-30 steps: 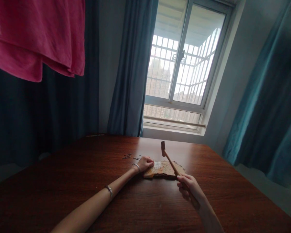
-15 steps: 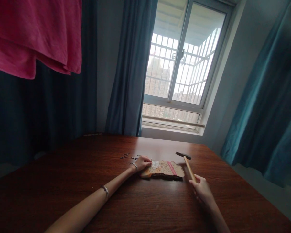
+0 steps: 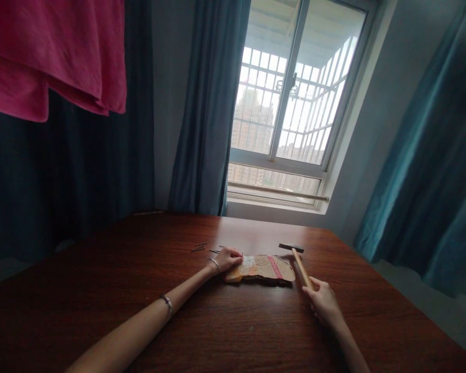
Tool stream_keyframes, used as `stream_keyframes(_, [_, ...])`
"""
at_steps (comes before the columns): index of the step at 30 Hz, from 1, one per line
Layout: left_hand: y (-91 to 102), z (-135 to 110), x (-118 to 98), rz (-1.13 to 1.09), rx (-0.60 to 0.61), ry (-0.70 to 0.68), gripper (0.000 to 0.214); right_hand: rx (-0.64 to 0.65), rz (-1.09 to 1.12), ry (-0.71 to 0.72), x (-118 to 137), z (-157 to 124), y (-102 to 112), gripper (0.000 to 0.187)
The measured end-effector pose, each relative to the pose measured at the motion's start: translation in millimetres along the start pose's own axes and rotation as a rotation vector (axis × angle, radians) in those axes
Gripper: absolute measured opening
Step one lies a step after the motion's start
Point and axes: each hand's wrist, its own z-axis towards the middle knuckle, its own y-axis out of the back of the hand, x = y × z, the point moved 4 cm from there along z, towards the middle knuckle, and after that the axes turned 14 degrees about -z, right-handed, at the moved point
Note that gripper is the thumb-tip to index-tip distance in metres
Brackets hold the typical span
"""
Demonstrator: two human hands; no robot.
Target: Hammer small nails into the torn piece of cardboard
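Observation:
A flat piece of wood (image 3: 262,269), speckled and with a pink stripe, lies on the dark wooden table (image 3: 140,290). My left hand (image 3: 228,258) rests at its left end, fingers pinched together on a small nail standing on the wood. My right hand (image 3: 323,302) is closed round the wooden handle of a hammer (image 3: 298,260). The hammer's dark head sits low beside the wood's right end, close to the table.
Several loose nails (image 3: 202,248) lie on the table beyond my left hand. A window (image 3: 291,103) with blue curtains (image 3: 205,114) is behind the table. A pink cloth (image 3: 54,52) hangs at upper left.
The hammer was raised over the wood a second ago; it has come down to the right of the wood. My left hand has stayed at the wood's left end.

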Motion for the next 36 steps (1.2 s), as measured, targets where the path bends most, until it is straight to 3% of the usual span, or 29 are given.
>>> stream_keyframes(16, [-0.5, 1.8, 6.2, -0.047, 0.008, -0.011, 0.030, 0.084, -0.146, -0.020, -6.3, 3.7, -3.4, 0.055])
stream_keyframes(23, [0.5, 5.2, 12.6, -0.128, 0.034, 0.086, 0.034, -0.001, -0.657, 0.052, 2.7, 0.4, 8.1, 0.040])
stream_keyframes(27, [4.3, 6.4, 14.7, -0.316, 0.040, 0.245, 0.041, -0.025, -0.712, 0.146, -2.4, -1.1, -4.4, 0.037])
stream_keyframes(32, [35.1, 14.9, 10.8, -0.446, -0.049, 0.272, 0.033, -0.038, -0.776, 0.200, -12.1, -3.7, -15.8, 0.035])
stream_keyframes(36, [86.3, 22.1, 21.0, -0.182, -0.115, 0.256, 0.033, -0.209, -0.807, 0.228, 5.3, -7.4, -7.2, 0.049])
